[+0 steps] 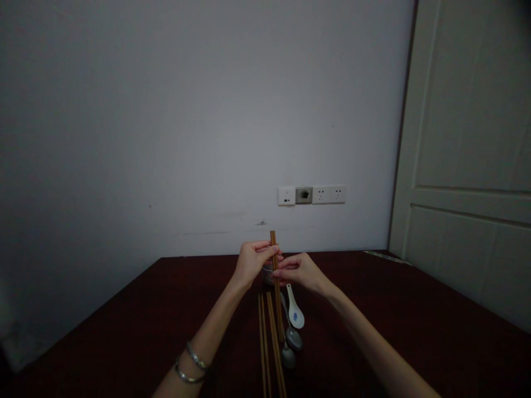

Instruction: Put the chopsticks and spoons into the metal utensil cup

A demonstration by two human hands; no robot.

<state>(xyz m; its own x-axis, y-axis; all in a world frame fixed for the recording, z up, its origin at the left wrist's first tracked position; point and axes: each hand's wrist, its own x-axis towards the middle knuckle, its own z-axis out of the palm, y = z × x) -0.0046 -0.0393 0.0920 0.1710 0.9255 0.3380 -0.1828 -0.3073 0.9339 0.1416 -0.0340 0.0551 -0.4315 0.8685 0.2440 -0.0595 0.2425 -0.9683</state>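
Note:
Both my hands are raised over the dark red table (124, 326) and pinch a pair of brown wooden chopsticks (274, 241) that stands nearly upright. My left hand (252, 262) grips them near the top, fingers closed round them. My right hand (299, 271) pinches them just below, from the right. A small grey cup (267, 275) sits partly hidden behind my hands. Below my hands, more chopsticks (269, 348) lie lengthwise on the table. Beside them lie a white ceramic spoon with a blue mark (295, 313) and two metal spoons (291, 344).
A pale wall rises behind the table, with a row of sockets (312, 194) on it. A cream door (468, 166) stands at the right. Silver bangles (191, 366) ring my left wrist. A thin pale strip (385, 256) lies at the table's far right corner.

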